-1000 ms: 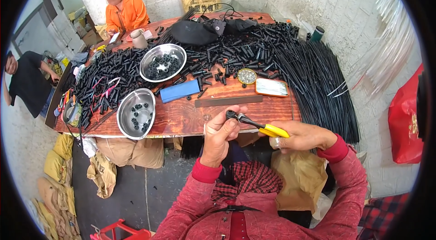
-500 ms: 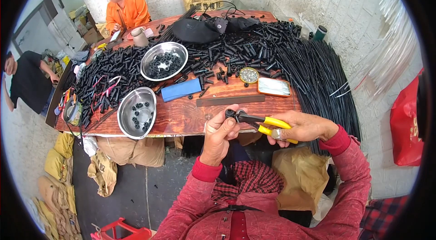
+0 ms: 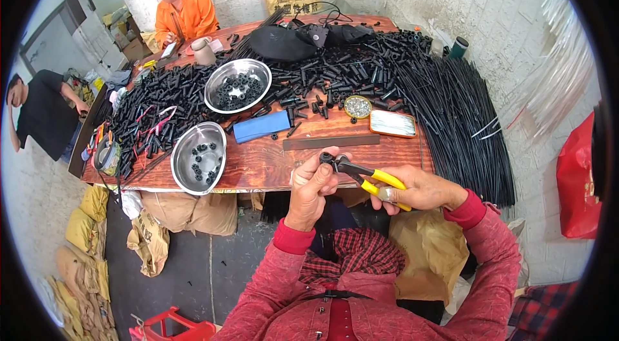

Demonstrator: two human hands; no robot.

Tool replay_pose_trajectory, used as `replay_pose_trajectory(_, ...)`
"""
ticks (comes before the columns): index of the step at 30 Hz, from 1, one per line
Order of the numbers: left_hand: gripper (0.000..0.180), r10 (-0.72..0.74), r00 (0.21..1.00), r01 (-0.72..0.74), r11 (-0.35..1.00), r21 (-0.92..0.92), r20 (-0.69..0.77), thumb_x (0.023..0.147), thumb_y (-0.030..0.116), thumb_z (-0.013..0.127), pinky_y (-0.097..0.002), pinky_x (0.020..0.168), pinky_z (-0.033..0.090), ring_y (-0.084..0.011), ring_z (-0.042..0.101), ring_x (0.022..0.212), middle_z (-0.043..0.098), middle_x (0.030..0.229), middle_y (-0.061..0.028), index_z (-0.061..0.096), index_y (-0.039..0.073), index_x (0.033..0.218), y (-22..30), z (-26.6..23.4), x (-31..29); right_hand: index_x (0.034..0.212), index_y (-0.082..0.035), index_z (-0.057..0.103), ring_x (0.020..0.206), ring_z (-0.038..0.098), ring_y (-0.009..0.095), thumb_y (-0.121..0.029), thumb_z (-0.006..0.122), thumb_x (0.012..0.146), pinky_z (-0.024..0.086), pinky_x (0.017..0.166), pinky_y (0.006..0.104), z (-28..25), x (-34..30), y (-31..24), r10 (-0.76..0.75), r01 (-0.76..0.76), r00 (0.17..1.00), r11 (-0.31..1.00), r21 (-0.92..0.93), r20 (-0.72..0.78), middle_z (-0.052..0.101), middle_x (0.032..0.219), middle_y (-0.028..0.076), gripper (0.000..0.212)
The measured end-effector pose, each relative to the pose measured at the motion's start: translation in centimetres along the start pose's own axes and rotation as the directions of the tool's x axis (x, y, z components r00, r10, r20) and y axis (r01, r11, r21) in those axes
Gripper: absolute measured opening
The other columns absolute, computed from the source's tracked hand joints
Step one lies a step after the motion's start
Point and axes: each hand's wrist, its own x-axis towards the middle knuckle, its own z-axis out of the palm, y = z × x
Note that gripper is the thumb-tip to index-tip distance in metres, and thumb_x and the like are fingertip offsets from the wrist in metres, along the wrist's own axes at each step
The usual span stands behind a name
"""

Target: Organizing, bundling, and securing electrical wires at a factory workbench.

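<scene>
"From the head view, what's the left hand (image 3: 311, 189) doing?"

"Its thumb and forefinger are pinched together on a small black part (image 3: 327, 158), raised toward one o'clock near the table's (image 3: 258, 170) front edge."

"And the right hand (image 3: 418, 187)?"

"At three o'clock from the left, fingers wrapped around the yellow handles of the pliers (image 3: 389, 178), which stand spread apart. Their dark head points to ten o'clock and meets the part; I can't tell whether the jaws grip it."

"What lies around them?"

"From the left hand, a steel bowl (image 3: 176, 170) holding black pieces sits between nine and ten o'clock, a blue case (image 3: 261, 126) at eleven, a flat bar (image 3: 331, 142) near one. From the right hand, a rectangular tin (image 3: 393, 124) lies past eleven, and long black rods (image 3: 459, 128) at one."
</scene>
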Motion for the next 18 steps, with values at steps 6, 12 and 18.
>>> replay_pose_trajectory(6, 0.037, 0.018, 0.999, -0.017, 1.0, 0.023, -0.039, 0.099, 0.019, 0.065, -0.017, 0.055, 0.035, -0.0021, 0.039, 0.062, 0.07, 0.118, -0.014, 0.06, 0.001, 0.132, 0.1, 0.4, -0.1, 0.133, -0.001, 0.053, 0.084, 0.066, 0.011, -0.026, 0.051, 0.105, 0.054, 0.073, 0.027, -0.4, 0.1, -0.8, 0.108, -0.108, 0.994, 0.994, 0.018, 0.0, 0.069, 0.107, 0.008, 0.038)
replay_pose_trajectory(12, 0.038, 0.01, 0.999, -0.009, 0.999, 0.046, -0.033, 0.099, 0.021, 0.066, -0.0171, 0.054, 0.033, -0.0015, 0.038, 0.061, 0.069, 0.119, -0.0154, 0.06, 0.004, 0.132, 0.0, 0.5, -0.1, 0.133, -0.002, 0.053, 0.083, 0.066, 0.012, -0.037, 0.055, 0.104, 0.054, 0.072, 0.0264, -1.1, 0.0, -1.0, 0.14, -0.147, 0.989, 0.979, 0.143, 0.054, 0.069, 0.106, 0.008, 0.046)
replay_pose_trajectory(18, 0.04, -0.003, 1.0, 0.003, 1.0, 0.007, -0.023, 0.099, 0.022, 0.066, -0.0169, 0.054, 0.032, -0.0013, 0.038, 0.06, 0.068, 0.121, -0.0165, 0.059, 0.003, 0.133, -0.1, 0.3, 0.0, 0.132, -0.001, 0.053, 0.073, 0.063, 0.01, -0.042, 0.054, 0.104, 0.051, 0.064, 0.0256, -1.7, 0.1, -0.5, 0.135, -0.144, 0.986, 0.985, 0.095, 0.102, 0.066, 0.096, 0.006, 0.05)
